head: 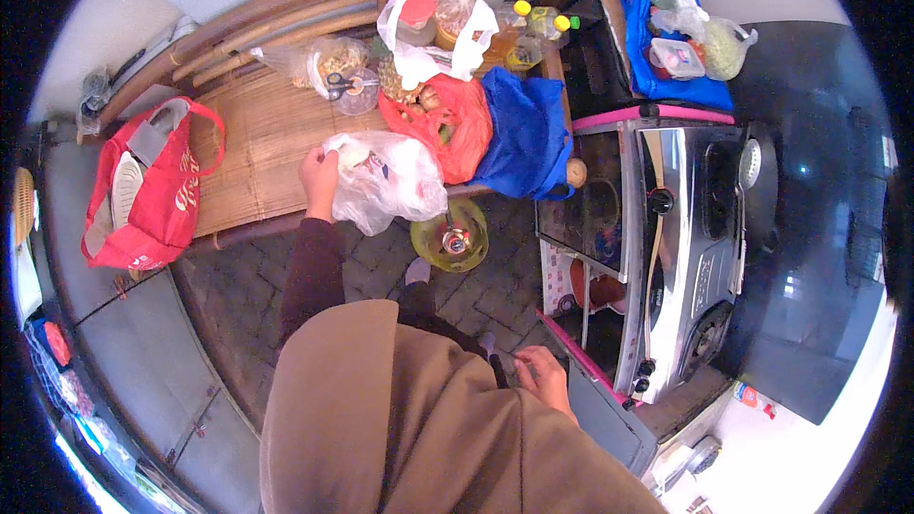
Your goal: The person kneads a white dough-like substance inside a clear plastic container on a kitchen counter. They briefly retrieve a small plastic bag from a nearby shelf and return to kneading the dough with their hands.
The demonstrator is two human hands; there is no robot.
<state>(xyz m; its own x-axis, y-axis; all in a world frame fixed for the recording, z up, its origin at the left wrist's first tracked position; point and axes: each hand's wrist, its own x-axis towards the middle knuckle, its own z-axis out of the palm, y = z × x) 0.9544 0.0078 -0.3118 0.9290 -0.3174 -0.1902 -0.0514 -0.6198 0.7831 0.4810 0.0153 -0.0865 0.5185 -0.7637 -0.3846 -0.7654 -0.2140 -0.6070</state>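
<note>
My left hand grips the left edge of a thin white plastic bag at the front of a bamboo bench. Through the translucent film, packets with printing show faintly; what they hold I cannot tell. Low beside the stove cabinet, my right hand hangs with loosely curled fingers and nothing visible in it. Right behind the white bag, an orange plastic bag lies partly open, with brownish produce at its mouth. A blue fabric bag slumps against it on the right.
Left on the bamboo bench stands a red tote bag. Scissors, a bag with jars and oil bottles are towards the back. A green gas cylinder stands below. The gas stove is at right.
</note>
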